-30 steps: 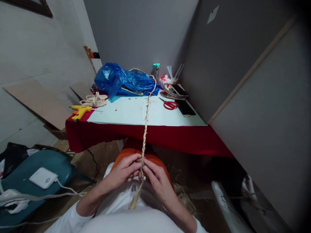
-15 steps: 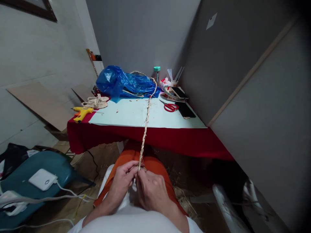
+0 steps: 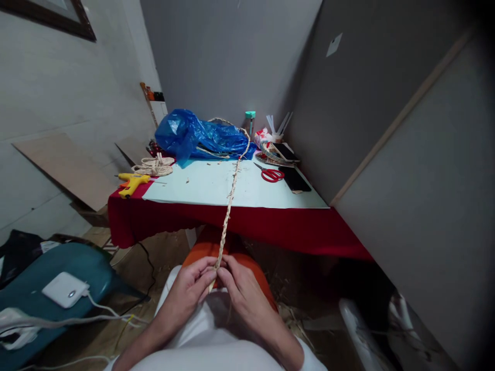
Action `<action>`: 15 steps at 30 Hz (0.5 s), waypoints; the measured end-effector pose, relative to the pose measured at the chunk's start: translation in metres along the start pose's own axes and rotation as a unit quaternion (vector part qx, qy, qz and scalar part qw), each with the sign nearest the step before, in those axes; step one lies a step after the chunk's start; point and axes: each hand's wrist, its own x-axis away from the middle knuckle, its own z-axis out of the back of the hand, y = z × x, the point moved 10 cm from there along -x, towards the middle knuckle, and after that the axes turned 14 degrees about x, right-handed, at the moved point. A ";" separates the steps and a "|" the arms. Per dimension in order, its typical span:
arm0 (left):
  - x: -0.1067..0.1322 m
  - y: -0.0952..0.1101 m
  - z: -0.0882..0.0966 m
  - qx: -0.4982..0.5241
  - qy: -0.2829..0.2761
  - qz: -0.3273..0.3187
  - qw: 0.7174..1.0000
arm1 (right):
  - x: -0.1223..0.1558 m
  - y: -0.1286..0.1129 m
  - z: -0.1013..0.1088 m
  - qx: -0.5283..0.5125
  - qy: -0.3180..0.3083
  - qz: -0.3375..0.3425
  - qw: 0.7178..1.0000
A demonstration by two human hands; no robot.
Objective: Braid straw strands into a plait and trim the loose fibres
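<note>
Head view gives me a red-covered table (image 3: 278,229), a pale sheet (image 3: 193,186) over much of its top, and a crumpled blue plastic bag (image 3: 185,135) at the back. I follow a straw-coloured braid (image 3: 226,222) from beside the bag, across the sheet and past the front edge. Both the left hand (image 3: 192,281) and right hand (image 3: 240,283) pinch it near its close end, thumbs nearly meeting. I see a yellow glue gun (image 3: 133,185) on the left corner and red-handled scissors (image 3: 272,176) right of the braid.

Right hand (image 3: 244,287), balled half a second ago, now flatter, thumb at braid (image 3: 226,219), short of table (image 3: 278,226) near edge.
</note>
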 end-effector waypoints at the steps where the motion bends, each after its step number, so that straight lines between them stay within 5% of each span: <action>1: 0.002 0.000 -0.001 -0.009 -0.002 -0.001 1.000 | -0.002 0.000 -0.007 -0.018 -0.019 -0.001 1.000; 7: 0.005 -0.005 0.003 -0.091 -0.003 -0.018 0.996 | -0.003 0.010 -0.023 -0.065 -0.029 -0.029 0.997; 15: 0.016 0.020 0.008 -0.248 0.018 -0.128 0.960 | 0.003 0.010 -0.016 -0.091 0.020 -0.047 0.994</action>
